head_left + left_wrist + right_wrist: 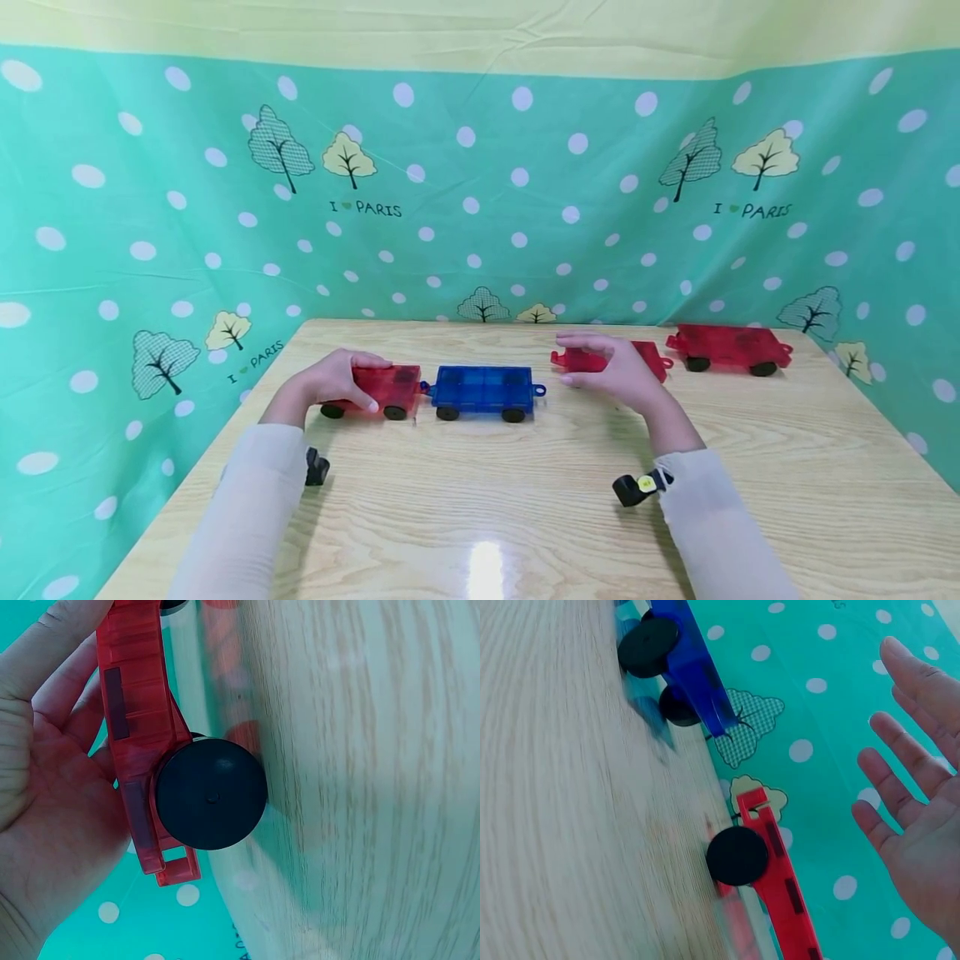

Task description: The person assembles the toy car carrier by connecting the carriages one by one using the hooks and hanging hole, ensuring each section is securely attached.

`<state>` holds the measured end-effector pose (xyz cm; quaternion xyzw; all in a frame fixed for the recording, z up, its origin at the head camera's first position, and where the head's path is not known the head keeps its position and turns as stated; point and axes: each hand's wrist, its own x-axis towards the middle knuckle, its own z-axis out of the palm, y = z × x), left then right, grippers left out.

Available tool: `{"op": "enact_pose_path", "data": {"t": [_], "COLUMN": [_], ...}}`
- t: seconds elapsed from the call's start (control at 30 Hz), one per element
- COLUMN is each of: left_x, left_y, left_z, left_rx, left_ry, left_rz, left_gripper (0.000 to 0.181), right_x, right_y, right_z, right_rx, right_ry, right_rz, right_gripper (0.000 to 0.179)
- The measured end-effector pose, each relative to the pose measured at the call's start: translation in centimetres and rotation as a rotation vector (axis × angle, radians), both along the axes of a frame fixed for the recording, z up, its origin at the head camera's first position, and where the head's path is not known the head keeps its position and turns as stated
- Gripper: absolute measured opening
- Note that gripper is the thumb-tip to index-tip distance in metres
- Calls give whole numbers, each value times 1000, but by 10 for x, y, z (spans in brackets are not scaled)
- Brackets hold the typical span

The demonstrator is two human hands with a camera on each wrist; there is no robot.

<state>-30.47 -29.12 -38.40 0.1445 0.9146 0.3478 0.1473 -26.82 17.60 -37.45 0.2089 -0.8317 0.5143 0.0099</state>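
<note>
At the left of the head view my left hand grips a see-through red toy train car with black wheels, thumb on the near side and fingers over the far side. Its right end meets the coupling of a blue toy train car; whether they are hooked cannot be told. My right hand hovers by a second red car, partly hiding it. In the right wrist view the fingers are spread and apart from that red car, and the blue car stands farther off.
A third red car stands at the table's back right, close to the second one's right coupling. The wooden table ends at a green dotted cloth behind. Black wrist cameras hang beside both sleeves.
</note>
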Motion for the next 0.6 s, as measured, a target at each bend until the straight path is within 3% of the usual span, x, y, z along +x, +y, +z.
{"op": "enact_pose_path", "data": {"t": [0.2,0.6], "left_x": [0,-1], "left_y": [-1,-1], "left_z": [0,-1], "left_rx": [1,7], "left_ry": [16,4], "left_rz": [-16,-7], "left_gripper": [83,84], "right_x": [0,-1], "right_y": [8,29], "right_z": [1,3], "right_rx": [23,36], "right_ry": [-42,-62], "right_rz": [-56,-72], "right_gripper": [57,60]}}
